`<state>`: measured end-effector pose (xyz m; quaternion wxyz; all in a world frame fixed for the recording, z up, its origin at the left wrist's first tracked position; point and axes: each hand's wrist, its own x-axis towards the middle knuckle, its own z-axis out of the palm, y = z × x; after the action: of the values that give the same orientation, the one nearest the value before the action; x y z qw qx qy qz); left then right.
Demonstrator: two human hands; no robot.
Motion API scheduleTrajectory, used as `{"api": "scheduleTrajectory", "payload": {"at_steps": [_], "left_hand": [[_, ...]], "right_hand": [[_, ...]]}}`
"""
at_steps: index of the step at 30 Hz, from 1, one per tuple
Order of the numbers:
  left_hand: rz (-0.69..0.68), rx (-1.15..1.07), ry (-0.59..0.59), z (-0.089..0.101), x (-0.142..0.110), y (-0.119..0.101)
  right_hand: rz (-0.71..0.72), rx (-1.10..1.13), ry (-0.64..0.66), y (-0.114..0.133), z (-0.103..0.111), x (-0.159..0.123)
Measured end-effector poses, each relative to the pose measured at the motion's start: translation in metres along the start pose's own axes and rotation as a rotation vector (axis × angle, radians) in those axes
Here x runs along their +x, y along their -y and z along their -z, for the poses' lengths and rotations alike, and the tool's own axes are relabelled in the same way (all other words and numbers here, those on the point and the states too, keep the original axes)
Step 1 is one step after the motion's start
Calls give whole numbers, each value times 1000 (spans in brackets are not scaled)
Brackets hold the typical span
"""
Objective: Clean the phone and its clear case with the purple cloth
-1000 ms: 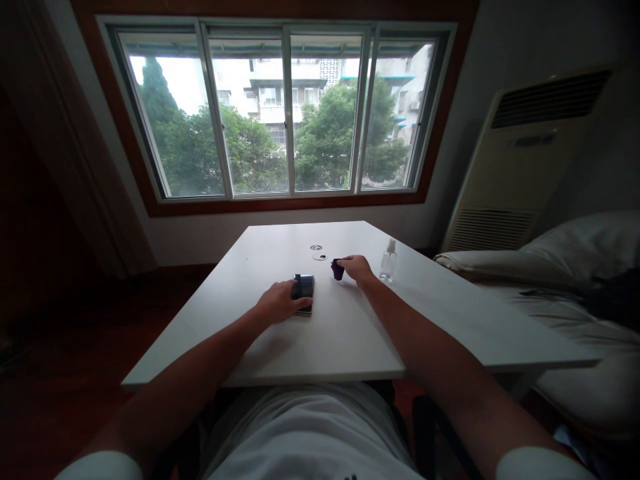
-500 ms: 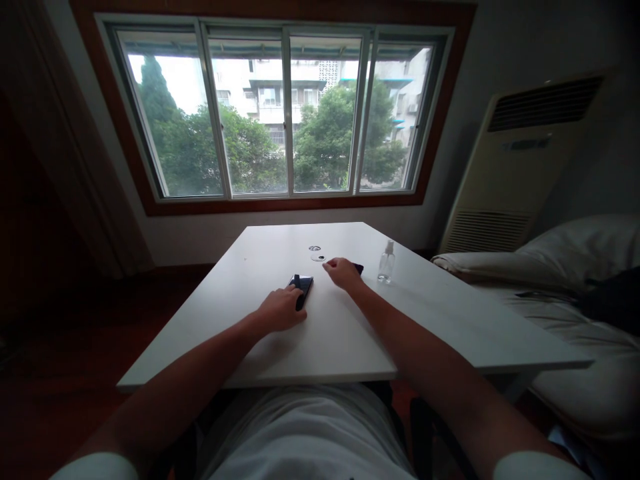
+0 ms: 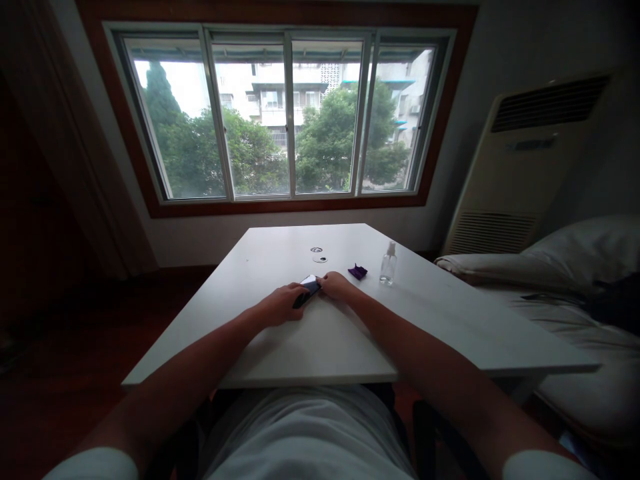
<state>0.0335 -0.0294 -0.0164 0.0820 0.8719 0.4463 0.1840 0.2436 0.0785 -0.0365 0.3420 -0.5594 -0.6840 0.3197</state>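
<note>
A smartphone point(image 3: 312, 284) with a dark, shiny surface lies slanted over the middle of the white table point(image 3: 280, 353). My left hand point(image 3: 283, 304) grips its near left end, thumb on the near side and fingers across the far side. At the phone's far right end, my right hand point(image 3: 336, 286) has its fingers closed on the edge; whether a small thing is also pinched there cannot be made out. A crumpled dark purple cloth point(image 3: 357, 271) lies just beyond my right hand.
A clear spray bottle point(image 3: 388, 265) stands upright right of the cloth. Two small round pieces with dark marks, the nearer one point(image 3: 320, 259) and the farther one point(image 3: 316, 249), lie beyond the hands. A pale sofa point(image 3: 530, 267) is at the right, below an air conditioner point(image 3: 525, 167).
My right hand has come back toward me and left onto the phone's edge, uncovering the purple cloth. The phone has turned clockwise and now slants further right.
</note>
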Motion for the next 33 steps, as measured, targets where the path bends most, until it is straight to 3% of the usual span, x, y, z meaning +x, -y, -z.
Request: {"api": "scheduleTrajectory", "payload": {"at_steps": [5, 7, 12, 15, 24, 30, 33], "left_hand": [[31, -60, -136, -1, 3, 2], [118, -160, -221, -2, 5, 2], [386, -462, -304, -5, 14, 8], [358, -495, -293, -5, 16, 8], [223, -750, -398, 4, 12, -6], [117, -701, -680, 27, 6, -25], [90, -711, -746, 35, 3, -33]], "right_hand": [[-57, 353, 72, 14, 3, -12], [-41, 479, 62, 22, 5, -15], [186, 699, -48, 38, 13, -21], [356, 765, -79, 48, 17, -28], [532, 796, -85, 59, 24, -44], [599, 740, 34, 63, 13, -55], [622, 745, 49, 68, 7, -61]]}}
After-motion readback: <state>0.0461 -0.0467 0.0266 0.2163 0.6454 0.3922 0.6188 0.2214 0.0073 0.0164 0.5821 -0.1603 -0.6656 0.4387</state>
